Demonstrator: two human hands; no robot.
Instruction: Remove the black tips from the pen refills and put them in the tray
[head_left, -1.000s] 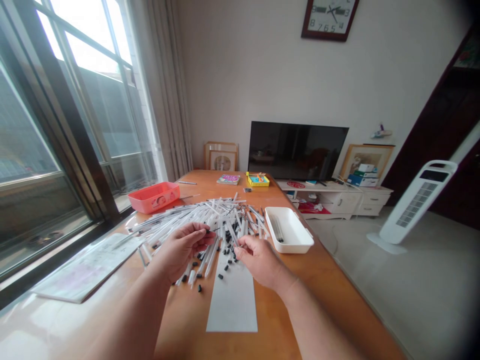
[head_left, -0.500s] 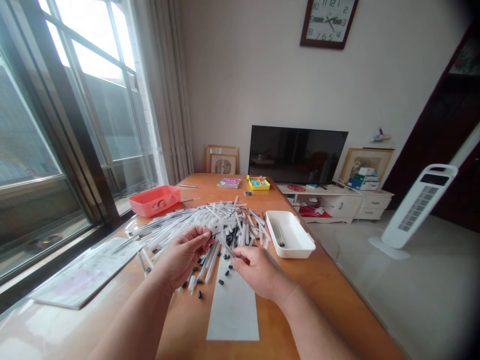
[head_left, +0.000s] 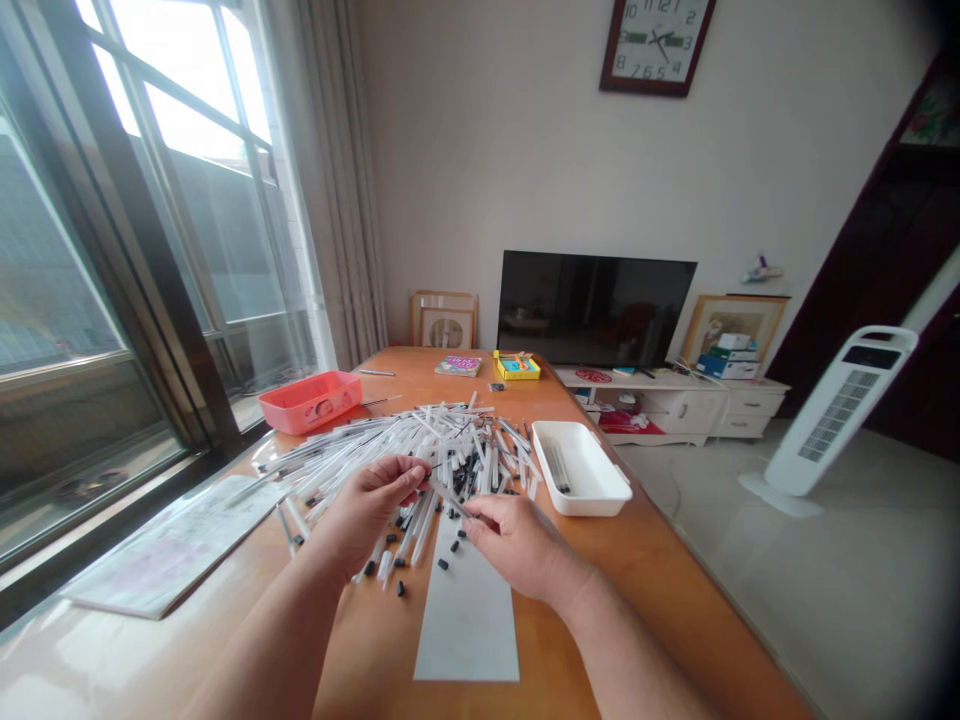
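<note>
A big heap of clear pen barrels covers the middle of the orange table, with small black caps scattered at its near edge. My left hand pinches a thin black refill at its fingertips. My right hand pinches one clear barrel, whose far end points at the left hand's fingertips. Both hands hover just above the heap's near edge and a white paper strip.
A white tray with a few pens lies right of the heap. A red tray stands at the back left. A flat paper sheet lies by the window. Small books and a yellow box sit at the far end.
The hands have drawn closer together, and the barrel in my right hand now meets the refill held by my left. The view tilted slightly up.
</note>
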